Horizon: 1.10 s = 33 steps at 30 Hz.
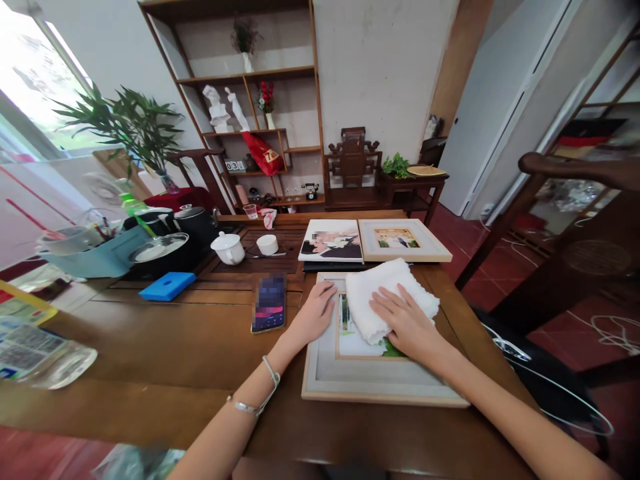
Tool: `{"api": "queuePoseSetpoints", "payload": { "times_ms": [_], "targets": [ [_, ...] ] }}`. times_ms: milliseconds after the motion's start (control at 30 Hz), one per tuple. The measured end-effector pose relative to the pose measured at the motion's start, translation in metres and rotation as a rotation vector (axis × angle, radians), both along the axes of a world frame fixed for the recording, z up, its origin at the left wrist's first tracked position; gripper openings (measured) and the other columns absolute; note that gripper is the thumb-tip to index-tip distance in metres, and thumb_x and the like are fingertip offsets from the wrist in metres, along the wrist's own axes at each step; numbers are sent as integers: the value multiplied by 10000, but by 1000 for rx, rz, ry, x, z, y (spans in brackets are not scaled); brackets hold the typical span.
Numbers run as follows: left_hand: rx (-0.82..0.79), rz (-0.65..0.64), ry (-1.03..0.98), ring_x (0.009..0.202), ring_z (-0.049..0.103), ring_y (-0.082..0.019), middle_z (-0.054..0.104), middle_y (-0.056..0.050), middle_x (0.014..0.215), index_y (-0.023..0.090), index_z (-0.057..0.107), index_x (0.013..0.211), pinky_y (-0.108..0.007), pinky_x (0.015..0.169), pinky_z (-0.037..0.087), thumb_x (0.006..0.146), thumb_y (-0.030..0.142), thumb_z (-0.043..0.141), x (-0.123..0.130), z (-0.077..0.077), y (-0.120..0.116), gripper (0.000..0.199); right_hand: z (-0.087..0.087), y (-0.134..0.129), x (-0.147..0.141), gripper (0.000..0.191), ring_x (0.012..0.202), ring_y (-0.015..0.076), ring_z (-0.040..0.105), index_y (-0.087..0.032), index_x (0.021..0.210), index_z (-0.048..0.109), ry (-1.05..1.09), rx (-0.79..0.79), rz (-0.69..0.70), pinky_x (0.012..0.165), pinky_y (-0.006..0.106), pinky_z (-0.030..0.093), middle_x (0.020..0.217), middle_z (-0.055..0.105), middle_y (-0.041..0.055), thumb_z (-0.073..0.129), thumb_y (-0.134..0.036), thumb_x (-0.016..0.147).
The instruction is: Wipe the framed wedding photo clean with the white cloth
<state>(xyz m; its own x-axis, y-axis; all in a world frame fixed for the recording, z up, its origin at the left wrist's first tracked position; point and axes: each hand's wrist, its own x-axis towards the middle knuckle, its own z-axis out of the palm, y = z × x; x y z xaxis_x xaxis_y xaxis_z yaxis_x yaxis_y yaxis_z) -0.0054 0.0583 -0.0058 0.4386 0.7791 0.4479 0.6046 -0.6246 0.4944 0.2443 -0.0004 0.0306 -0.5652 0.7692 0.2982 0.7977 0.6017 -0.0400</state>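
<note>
Frame (385,379), table (200,373) right edge: wiping seems unfinished | our right hand (405,323) flat on cloth (367,298), left hand (319,308) loose on frame | canvas (333,241), far frame (369,241): unclear if done

phone (269,308) lies on the worktop (165,363), blue block (168,286) to its left. lidded white cup (227,249) stands near small white cup (267,245). behind: leafy plant (143,127), shelf unit (280,71).

Here are two hands (320,312) (407,325), three pictures (325,377) (331,241) (406,240), one cloth (376,277).
</note>
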Motion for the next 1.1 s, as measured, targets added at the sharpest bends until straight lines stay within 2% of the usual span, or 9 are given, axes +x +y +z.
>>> {"api": "queuePoseSetpoints", "payload": {
  "times_ms": [167, 267, 367, 633, 733, 833, 933, 1000, 1100],
  "targets": [
    [-20, -14, -4, 1288, 450, -265, 515, -170, 1323, 136, 586, 1216, -512, 1110, 368, 929, 182, 393, -1, 0, 0, 348, 20, -11, -1, 542, 1228, 255, 525, -174, 1153, 657, 127, -267, 332, 1108, 476, 298, 1199, 670, 94, 538, -43, 640],
    [-7, -13, -17, 1288, 450, -262, 519, -162, 1318, 147, 581, 1228, -510, 1114, 362, 939, 211, 399, -1, 0, 0, 348, 32, -14, 5, 414, 1127, 218, 600, -220, 1045, 700, 168, -374, 419, 1061, 412, 373, 1084, 721, 44, 544, -56, 699],
    [0, -1, -19, 1281, 458, -258, 529, -148, 1311, 166, 586, 1221, -510, 1113, 363, 941, 226, 408, -1, -1, 0, 337, 33, -11, 14, 410, 1106, 212, 610, -210, 1039, 701, 180, -317, 327, 1047, 403, 391, 1114, 710, 52, 519, -34, 716],
    [-7, 11, 4, 1275, 462, -258, 531, -163, 1302, 133, 587, 1212, -502, 1121, 352, 946, 229, 394, 0, 1, -1, 343, 10, 6, 14, 516, 1253, 294, 487, -98, 1182, 614, 7, 9, -138, 1100, 514, 287, 1267, 615, 155, 461, 12, 702],
    [2, 15, -5, 1273, 465, -256, 533, -157, 1300, 143, 590, 1208, -503, 1116, 359, 944, 218, 393, 1, 0, 0, 337, 14, -1, 0, 443, 1214, 307, 500, -87, 1089, 643, -63, -31, -120, 1071, 483, 325, 1212, 629, 177, 482, 6, 688],
    [0, 15, -20, 1278, 462, -261, 536, -161, 1297, 142, 598, 1198, -511, 1114, 358, 939, 202, 391, 1, -1, 0, 336, 27, -19, -15, 270, 1030, 279, 570, -126, 908, 660, -90, -179, 72, 928, 400, 438, 1002, 674, 133, 531, -54, 681],
    [-3, -1, -35, 1289, 451, -260, 528, -156, 1310, 154, 590, 1212, -515, 1116, 355, 935, 196, 393, 1, -2, 0, 343, 40, -33, -23, 160, 902, 242, 574, -172, 803, 628, -82, -297, 236, 792, 343, 467, 858, 657, 73, 560, -102, 677],
    [-3, -4, -37, 1288, 452, -259, 525, -157, 1315, 153, 588, 1217, -511, 1116, 358, 935, 191, 391, 1, -2, 1, 346, 44, -32, -23, 177, 897, 238, 571, -175, 813, 626, -79, -278, 207, 796, 347, 462, 862, 654, 70, 545, -85, 684],
    [1, 2, -36, 1273, 465, -260, 532, -164, 1303, 142, 594, 1206, -511, 1112, 364, 935, 188, 387, 1, -3, 1, 344, 39, -12, -20, 268, 1016, 272, 554, -142, 900, 645, -79, -108, 7, 916, 412, 429, 1000, 659, 123, 498, -30, 706]
  ]
}}
